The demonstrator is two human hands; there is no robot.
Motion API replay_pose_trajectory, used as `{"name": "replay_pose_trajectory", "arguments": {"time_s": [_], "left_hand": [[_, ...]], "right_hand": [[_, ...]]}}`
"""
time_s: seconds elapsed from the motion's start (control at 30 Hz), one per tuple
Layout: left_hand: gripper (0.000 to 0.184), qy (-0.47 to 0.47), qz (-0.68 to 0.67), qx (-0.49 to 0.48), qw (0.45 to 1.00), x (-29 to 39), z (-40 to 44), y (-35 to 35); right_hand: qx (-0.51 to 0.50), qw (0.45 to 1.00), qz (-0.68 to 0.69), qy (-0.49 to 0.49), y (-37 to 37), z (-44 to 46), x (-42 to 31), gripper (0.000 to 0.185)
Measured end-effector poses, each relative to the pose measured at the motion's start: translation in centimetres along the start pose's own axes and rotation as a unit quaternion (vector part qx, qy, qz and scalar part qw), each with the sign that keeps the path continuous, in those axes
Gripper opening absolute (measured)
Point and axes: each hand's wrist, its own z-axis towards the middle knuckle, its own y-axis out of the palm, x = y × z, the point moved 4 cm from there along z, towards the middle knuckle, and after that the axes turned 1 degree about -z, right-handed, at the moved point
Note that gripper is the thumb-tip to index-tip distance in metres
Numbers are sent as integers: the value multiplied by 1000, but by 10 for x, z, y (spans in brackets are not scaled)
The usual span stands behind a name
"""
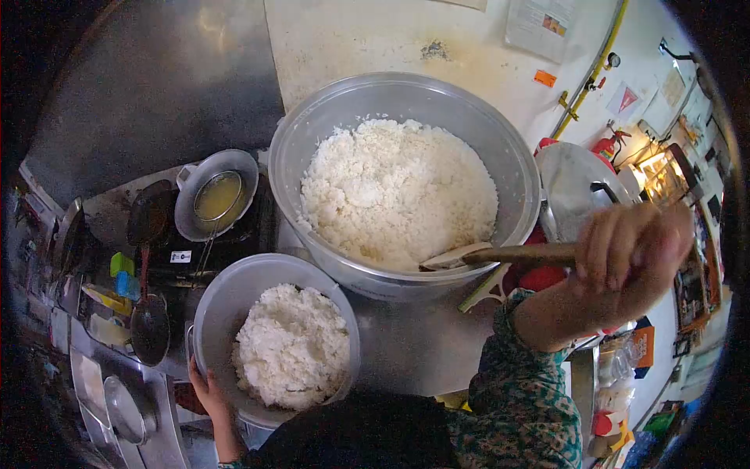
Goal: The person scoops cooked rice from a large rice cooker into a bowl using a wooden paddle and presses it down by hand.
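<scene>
My right hand [629, 246] is closed around the wooden handle of a rice paddle [516, 255]. Its flat blade dips into the cooked white rice [398, 191] at the near right inside of a large metal pot [523, 148]. My left hand [209, 397] is at the left side of a smaller metal pot [215, 313], with its fingers against the outer wall by the handle. A mound of white rice [293, 348] fills much of this smaller pot, which stands to the lower left of the large one.
Left of the large pot, a small pan [242, 168] holds a strainer [219, 195] and yellowish liquid. Dark ladles [150, 328] lie farther left, near a metal bowl [125, 410]. A large metal lid [574, 184] stands to the right, below a yellow wall pipe [591, 70].
</scene>
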Motion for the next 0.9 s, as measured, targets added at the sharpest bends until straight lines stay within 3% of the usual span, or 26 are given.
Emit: {"name": "replay_pose_trajectory", "arguments": {"time_s": [0.23,0.33,0.5,0.57,0.63,0.77,0.8,0.9], "left_hand": [[49,-54,3,-10,999,-9,-4,-6],[49,-55,30,-13,998,-15,-3,-9],[47,-31,33,-4,999,-13,-7,-7],[48,-88,-80,-16,993,-3,-8,-3],[48,-90,-96,-12,991,-11,-7,-5],[49,-83,-12,-21,996,4,-8,-4],[49,-77,18,-28,996,3,-8,-6],[49,-60,34,-24,997,1,-5,-6]], "right_hand": [[-77,997,6,-19,-9,-28,-10,20],[-9,995,12,-94,-7,-31,-7,16],[4,994,7,-105,-20,-41,-9,19],[13,991,-15,-130,-26,-48,-10,21],[31,991,-12,-132,-32,-59,-11,21],[6,987,59,-147,-38,-72,4,22],[55,982,36,-176,-42,-81,4,21],[41,981,55,-179,-46,-90,15,21]]}}
